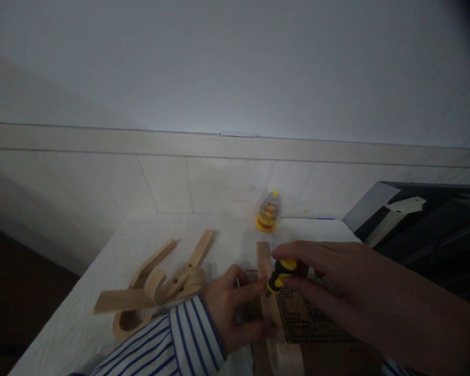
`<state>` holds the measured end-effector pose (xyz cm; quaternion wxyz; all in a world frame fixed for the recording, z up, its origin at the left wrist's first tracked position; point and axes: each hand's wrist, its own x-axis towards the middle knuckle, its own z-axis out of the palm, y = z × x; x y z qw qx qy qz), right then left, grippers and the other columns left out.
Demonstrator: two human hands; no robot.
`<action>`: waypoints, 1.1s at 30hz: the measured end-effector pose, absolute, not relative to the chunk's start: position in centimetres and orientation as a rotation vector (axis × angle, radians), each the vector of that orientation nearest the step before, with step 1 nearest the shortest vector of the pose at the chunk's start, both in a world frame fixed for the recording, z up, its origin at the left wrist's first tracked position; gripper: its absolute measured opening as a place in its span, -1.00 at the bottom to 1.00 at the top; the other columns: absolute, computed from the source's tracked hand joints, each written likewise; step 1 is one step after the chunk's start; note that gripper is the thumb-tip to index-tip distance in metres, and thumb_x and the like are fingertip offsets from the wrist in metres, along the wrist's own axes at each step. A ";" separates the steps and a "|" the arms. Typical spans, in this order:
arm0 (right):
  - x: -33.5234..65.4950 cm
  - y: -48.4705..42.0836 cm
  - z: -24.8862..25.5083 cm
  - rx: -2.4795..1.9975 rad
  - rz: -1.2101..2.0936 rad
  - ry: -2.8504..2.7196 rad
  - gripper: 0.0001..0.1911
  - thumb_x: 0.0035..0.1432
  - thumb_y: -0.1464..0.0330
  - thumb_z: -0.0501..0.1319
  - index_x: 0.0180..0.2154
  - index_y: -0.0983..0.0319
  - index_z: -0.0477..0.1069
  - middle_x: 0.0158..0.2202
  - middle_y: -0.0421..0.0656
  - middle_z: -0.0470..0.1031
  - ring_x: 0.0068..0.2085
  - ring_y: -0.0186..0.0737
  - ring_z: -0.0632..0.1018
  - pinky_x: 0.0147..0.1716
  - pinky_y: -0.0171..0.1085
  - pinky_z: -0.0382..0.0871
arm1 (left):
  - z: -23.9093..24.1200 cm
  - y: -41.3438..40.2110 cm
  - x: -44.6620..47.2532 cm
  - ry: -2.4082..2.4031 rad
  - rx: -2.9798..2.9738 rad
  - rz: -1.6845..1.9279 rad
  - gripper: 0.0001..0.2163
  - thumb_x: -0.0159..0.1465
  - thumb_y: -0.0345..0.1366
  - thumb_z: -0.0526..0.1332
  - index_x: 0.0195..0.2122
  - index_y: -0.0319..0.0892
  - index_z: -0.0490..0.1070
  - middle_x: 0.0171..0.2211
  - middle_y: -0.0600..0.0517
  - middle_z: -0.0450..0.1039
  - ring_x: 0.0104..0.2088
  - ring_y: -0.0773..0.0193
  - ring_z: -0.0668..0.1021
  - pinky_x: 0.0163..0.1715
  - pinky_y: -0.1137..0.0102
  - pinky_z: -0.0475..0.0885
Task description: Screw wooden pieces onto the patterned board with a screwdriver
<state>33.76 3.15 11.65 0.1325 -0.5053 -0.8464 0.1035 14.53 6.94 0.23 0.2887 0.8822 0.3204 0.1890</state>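
My right hand [325, 266] is closed round the stubby black and yellow handle of a screwdriver [282, 273]. The tool is tilted, with its lower end at a pale wooden bar [263, 256]. My left hand [235, 305] grips this bar from the left, index fingertip right beside the screwdriver's lower end and thumb lower down on the wood. Against the bar lies a brown wooden panel [297, 318] with a dark maze-like line pattern, partly hidden under my right hand. Whatever the screwdriver's tip meets is too small and dim to make out.
Several loose wooden pieces [156, 287], some with holes, lie to the left on a white-covered table [78, 308]. A clear yellow-based container [269, 213] stands at the back near the white wall. Dark box-like things [434, 219] crowd the right side.
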 end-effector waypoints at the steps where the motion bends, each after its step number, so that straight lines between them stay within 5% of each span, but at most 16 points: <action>1: 33.8 3.3 11.6 -1.482 0.308 -2.449 -0.83 0.16 0.42 0.06 -0.20 0.08 0.32 -0.27 -0.29 0.50 -0.31 -0.32 0.52 -0.32 -0.31 0.36 | 0.2 6.9 14.5 0.856 2.356 0.496 -0.45 0.04 -0.08 0.29 0.09 0.06 0.25 -0.31 0.03 0.21 -0.36 0.22 0.40 -0.38 0.27 0.43; 22: 33.3 3.2 11.5 -1.536 0.081 -2.430 -0.89 0.13 0.38 0.11 -0.45 0.14 0.26 -0.54 -0.29 0.40 -0.54 -0.31 0.45 -0.64 -0.35 0.15 | 0.0 7.0 14.5 0.853 2.376 0.513 -0.42 0.02 -0.06 0.30 0.09 0.03 0.25 -0.30 0.01 0.22 -0.38 0.22 0.41 -0.42 0.29 0.42; 26: 33.1 3.1 11.5 -1.584 0.249 -2.402 -0.96 0.15 0.31 0.11 -0.35 0.13 0.28 -0.56 -0.31 0.39 -0.55 -0.33 0.43 -0.62 -0.36 0.15 | 0.1 7.0 14.6 0.885 2.388 0.482 -0.44 0.01 -0.04 0.29 0.06 0.03 0.30 -0.32 0.02 0.21 -0.41 0.25 0.40 -0.43 0.31 0.42; 33: 32.2 3.2 11.2 -1.457 0.620 -2.312 -0.74 0.16 0.34 0.10 -0.07 0.12 0.27 -0.33 -0.24 0.49 -0.36 -0.30 0.50 -0.40 -0.32 0.34 | -0.4 7.0 14.6 0.863 2.398 0.548 -0.51 0.01 -0.02 0.29 -0.01 0.05 0.36 -0.32 0.03 0.20 -0.37 0.24 0.39 -0.36 0.32 0.42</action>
